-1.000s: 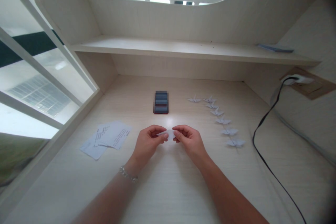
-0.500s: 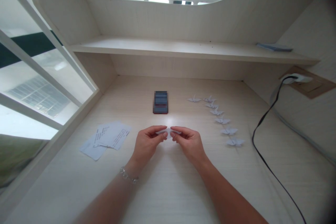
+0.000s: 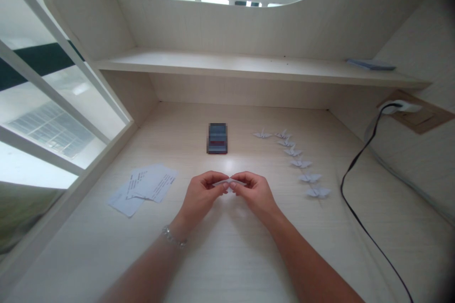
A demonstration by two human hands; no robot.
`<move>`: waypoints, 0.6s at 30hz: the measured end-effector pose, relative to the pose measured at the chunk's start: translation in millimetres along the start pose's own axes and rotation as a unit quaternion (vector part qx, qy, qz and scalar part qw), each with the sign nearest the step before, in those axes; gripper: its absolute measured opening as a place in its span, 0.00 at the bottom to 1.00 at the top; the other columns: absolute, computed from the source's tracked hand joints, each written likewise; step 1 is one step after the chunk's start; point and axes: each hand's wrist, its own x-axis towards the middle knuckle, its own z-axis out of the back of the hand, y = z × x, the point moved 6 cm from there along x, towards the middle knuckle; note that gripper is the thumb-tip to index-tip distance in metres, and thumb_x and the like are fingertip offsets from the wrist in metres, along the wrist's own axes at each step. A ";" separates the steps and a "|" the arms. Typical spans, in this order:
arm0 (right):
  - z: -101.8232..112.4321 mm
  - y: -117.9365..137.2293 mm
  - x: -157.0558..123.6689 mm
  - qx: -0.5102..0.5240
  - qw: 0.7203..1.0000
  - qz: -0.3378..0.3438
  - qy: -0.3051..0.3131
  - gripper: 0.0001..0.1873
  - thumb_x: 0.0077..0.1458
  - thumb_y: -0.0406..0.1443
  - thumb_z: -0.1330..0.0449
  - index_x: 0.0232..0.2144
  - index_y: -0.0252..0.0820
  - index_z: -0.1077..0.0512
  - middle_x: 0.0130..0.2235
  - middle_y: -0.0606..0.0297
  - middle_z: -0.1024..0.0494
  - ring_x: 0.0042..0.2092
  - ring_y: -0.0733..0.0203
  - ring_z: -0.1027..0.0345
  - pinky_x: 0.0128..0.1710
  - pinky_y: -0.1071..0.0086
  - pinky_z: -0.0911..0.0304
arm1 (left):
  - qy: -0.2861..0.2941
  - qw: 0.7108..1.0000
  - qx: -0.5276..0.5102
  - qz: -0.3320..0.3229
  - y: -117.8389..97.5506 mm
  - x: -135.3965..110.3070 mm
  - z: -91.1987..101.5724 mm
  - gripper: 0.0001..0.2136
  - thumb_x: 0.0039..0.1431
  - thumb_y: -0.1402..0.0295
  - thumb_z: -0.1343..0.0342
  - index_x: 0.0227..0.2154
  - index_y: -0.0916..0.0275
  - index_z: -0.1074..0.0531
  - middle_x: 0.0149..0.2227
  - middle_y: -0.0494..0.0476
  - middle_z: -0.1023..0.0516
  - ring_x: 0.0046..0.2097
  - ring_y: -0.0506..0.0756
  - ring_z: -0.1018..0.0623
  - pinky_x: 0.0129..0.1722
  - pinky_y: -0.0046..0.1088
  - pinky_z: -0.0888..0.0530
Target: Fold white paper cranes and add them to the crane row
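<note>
A small folded piece of white paper point(image 3: 230, 180) is pinched between my two hands, just above the desk. My left hand point(image 3: 203, 193), with a bracelet at the wrist, grips its left side between thumb and fingers. On the right side my right hand point(image 3: 256, 192) does the same, and the fingertips of both hands almost meet in the middle. My fingers cover much of the paper. Off to the right, several white paper cranes point(image 3: 300, 164) stand in a curved row. Left of my hands lie overlapping white paper sheets point(image 3: 151, 182), some with printed text.
A dark phone-like object point(image 3: 217, 138) with a blurred face lies beyond my hands. Along the right side a black cable point(image 3: 355, 161) runs from a wall socket point(image 3: 419, 110) down across the desk. A shelf point(image 3: 227, 65) spans the back, holding a thin bluish item point(image 3: 371, 64).
Both hands have drawn slightly closer together, thumbs nearer each other. The folded paper has tilted, so its long edges now show as a shallow peak between the fingers.
</note>
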 end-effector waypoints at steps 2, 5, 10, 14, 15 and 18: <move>-0.8 -1.4 0.3 0.006 1.000 -0.009 0.003 0.09 0.41 0.37 0.36 0.28 0.38 0.25 0.27 0.62 0.24 0.27 0.63 0.33 0.27 0.70 0.37 | 0.005 1.000 0.016 0.003 0.5 0.0 -0.4 0.09 0.46 0.67 0.39 0.31 0.66 0.25 0.30 0.58 0.23 0.30 0.52 0.25 0.31 0.27 0.28; -2.7 -3.8 -0.2 0.037 0.999 -0.034 0.006 0.10 0.40 0.37 0.35 0.27 0.38 0.25 0.26 0.64 0.24 0.26 0.64 0.33 0.26 0.71 0.38 | 0.010 1.000 0.021 0.007 0.1 0.2 -1.2 0.09 0.46 0.67 0.39 0.30 0.66 0.26 0.28 0.57 0.23 0.30 0.52 0.25 0.30 0.27 0.28; -3.3 -7.1 -3.7 0.113 0.989 -0.091 -0.012 0.10 0.36 0.37 0.33 0.25 0.38 0.25 0.23 0.66 0.25 0.23 0.66 0.35 0.24 0.72 0.37 | 0.008 1.000 0.001 0.012 -3.7 -0.4 -3.1 0.08 0.46 0.68 0.39 0.29 0.66 0.26 0.27 0.56 0.24 0.28 0.51 0.26 0.28 0.25 0.29; -4.5 -6.0 -4.8 0.132 0.986 -0.105 0.001 0.10 0.37 0.36 0.34 0.27 0.38 0.24 0.24 0.64 0.25 0.24 0.67 0.34 0.24 0.73 0.36 | 0.003 1.000 -0.002 0.013 -5.2 -0.9 -3.0 0.06 0.46 0.69 0.40 0.28 0.66 0.26 0.27 0.55 0.24 0.28 0.50 0.27 0.28 0.25 0.29; -4.6 -5.8 -4.7 0.131 0.986 -0.105 0.005 0.10 0.38 0.36 0.34 0.27 0.38 0.24 0.24 0.64 0.24 0.24 0.66 0.33 0.25 0.72 0.36 | 0.002 1.000 -0.001 0.014 -5.0 -0.9 -2.6 0.06 0.46 0.69 0.40 0.28 0.65 0.26 0.27 0.55 0.24 0.28 0.50 0.27 0.28 0.25 0.29; -3.8 -5.1 -3.7 0.113 0.989 -0.090 0.007 0.10 0.38 0.36 0.34 0.27 0.38 0.23 0.24 0.64 0.24 0.24 0.66 0.33 0.25 0.71 0.34 | 0.003 1.000 0.006 0.017 -3.0 -0.6 -1.1 0.07 0.45 0.69 0.40 0.28 0.65 0.25 0.27 0.55 0.23 0.28 0.51 0.26 0.28 0.26 0.29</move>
